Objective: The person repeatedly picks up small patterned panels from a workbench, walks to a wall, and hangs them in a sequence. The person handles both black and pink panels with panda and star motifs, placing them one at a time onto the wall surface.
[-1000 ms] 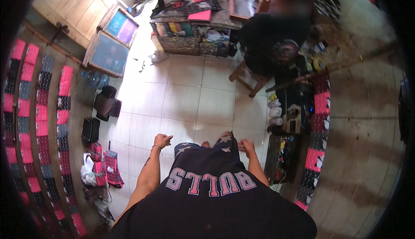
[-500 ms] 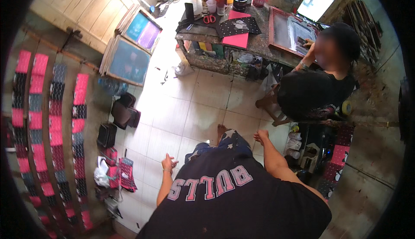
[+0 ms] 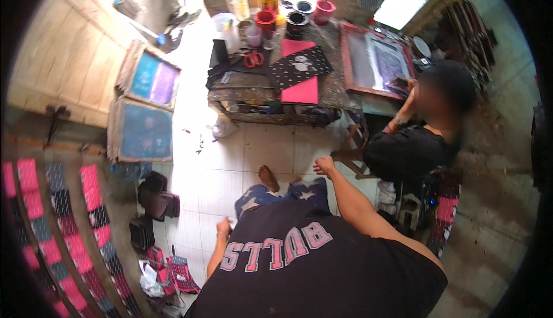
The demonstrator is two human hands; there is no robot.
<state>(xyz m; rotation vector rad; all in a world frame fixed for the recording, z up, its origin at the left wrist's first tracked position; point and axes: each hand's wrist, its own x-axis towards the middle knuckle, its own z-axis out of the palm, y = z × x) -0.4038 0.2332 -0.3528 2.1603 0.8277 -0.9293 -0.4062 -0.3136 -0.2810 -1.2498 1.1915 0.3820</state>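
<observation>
My right hand [image 3: 324, 166] is out in front of me over the tiled floor, below the bench, holding nothing I can see, its fingers loosely bent and apart. My left hand [image 3: 223, 227] hangs low beside my black shirt [image 3: 322, 277]; it is small and blurred, so its fingers do not read clearly. Neither hand touches anything visible. Ahead stands a paint-stained workbench [image 3: 242, 94] bearing pink sheets [image 3: 300, 92], a black patterned sheet [image 3: 288, 73] and red-handled scissors [image 3: 253, 59].
A co-worker [image 3: 415, 151] sits at the right, one hand on a framed screen [image 3: 368, 59]. Paint pots [image 3: 296, 24] crowd the bench's back. Framed screens [image 3: 141, 129] lean at left, near black bags [image 3: 155, 197]. Pink and dark printed pieces [image 3: 72, 237] line racks at far left.
I have moved forward, and the bench is nearer. My right hand has swung forward and left, its fingers more bent. My left hand has drawn back beside my shirt. One bare foot shows farther ahead.
</observation>
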